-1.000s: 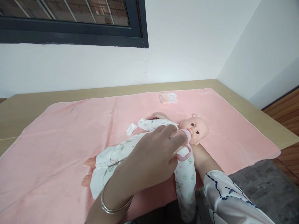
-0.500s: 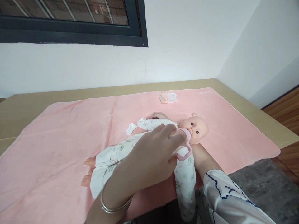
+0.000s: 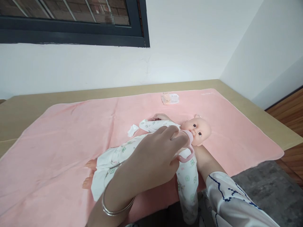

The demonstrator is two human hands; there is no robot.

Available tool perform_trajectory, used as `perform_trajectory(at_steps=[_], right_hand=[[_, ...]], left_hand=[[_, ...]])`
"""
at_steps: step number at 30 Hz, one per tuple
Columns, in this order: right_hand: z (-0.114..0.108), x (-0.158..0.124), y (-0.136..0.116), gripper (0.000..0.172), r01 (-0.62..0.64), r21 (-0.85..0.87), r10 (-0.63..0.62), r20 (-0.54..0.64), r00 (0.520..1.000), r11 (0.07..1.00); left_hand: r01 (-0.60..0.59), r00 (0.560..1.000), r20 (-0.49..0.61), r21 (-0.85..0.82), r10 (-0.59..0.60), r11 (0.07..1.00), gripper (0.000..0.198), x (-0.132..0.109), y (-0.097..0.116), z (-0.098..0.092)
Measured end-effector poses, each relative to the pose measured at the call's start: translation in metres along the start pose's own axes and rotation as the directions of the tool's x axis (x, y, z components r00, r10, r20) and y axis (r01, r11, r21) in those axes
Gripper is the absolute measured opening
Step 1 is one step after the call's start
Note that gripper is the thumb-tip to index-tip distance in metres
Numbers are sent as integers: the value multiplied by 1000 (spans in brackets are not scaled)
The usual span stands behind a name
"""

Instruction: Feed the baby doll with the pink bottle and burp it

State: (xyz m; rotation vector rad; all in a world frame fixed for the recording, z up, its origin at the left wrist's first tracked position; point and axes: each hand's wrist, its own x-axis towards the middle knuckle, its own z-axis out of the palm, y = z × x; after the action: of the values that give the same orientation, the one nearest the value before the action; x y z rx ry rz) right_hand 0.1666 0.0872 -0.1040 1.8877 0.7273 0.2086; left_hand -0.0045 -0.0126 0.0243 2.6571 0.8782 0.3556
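A baby doll point(image 3: 187, 176) in a white printed outfit lies on its back, head to the right and bare feet to the left. My left hand point(image 3: 158, 151), with a silver bangle at the wrist, is wrapped round a baby bottle point(image 3: 190, 146) with pink handles. The bottle's top is at the doll's mouth; most of its body is hidden by my fingers. My right forearm passes under the doll's neck. Beyond the doll, my right hand point(image 3: 162, 117) shows, its fingers curved against the doll's far sleeve.
A pink mat point(image 3: 71, 142) covers much of the tan table point(image 3: 30, 108). A crumpled white tissue point(image 3: 133, 130) lies beside the doll, and a small soft packet point(image 3: 170, 98) sits farther back. White walls and a dark-framed window point(image 3: 94, 34) stand behind the table.
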Motion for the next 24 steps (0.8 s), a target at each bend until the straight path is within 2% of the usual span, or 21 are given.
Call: perform_trajectory(at_steps=[2,4,6,7,9,13,15,16,18,21,24], right_hand=[[-3,-8,10,90,133,-257,-115,86,990,957],[-6,-15,21,89,218,-484,-156,164,974,848],[-10,-22,31,84,285,-628,-190,215,958,725],[-11,-25,35,82,308,-646,-213,223,951,699],[-12,-29,43,80,332,-608,-257,210,943,721],[-11,-30,50,80,277,-332,-247,131,960,902],[-11,-29,51,82,231,-196,-215,101,971,953],[-11,-29,50,84,227,-186,-210,105,972,956],[-11,-29,49,86,255,-290,-224,137,965,922],[-12,-32,48,80,298,-450,-244,176,954,842],[-13,-34,48,74,294,-501,-240,171,955,814]], left_hand=[[0,1000,0,0,0,1000,34,0,1,0],[3,1000,3,4,-3,1000,33,0,1,0],[2,1000,5,8,-2,1000,33,0,1,-1],[2,1000,4,9,-2,1000,34,0,1,-1],[0,1000,-2,9,0,1000,35,-1,1,-1],[0,1000,0,6,0,1000,34,-1,1,-1],[0,1000,0,4,0,1000,34,-1,1,-2],[0,1000,-2,5,0,1000,34,-1,1,-2],[-2,1000,-6,4,2,1000,33,-1,1,-1],[-6,1000,-10,4,6,1000,34,0,1,0],[-10,1000,-15,9,11,1000,36,0,1,0]])
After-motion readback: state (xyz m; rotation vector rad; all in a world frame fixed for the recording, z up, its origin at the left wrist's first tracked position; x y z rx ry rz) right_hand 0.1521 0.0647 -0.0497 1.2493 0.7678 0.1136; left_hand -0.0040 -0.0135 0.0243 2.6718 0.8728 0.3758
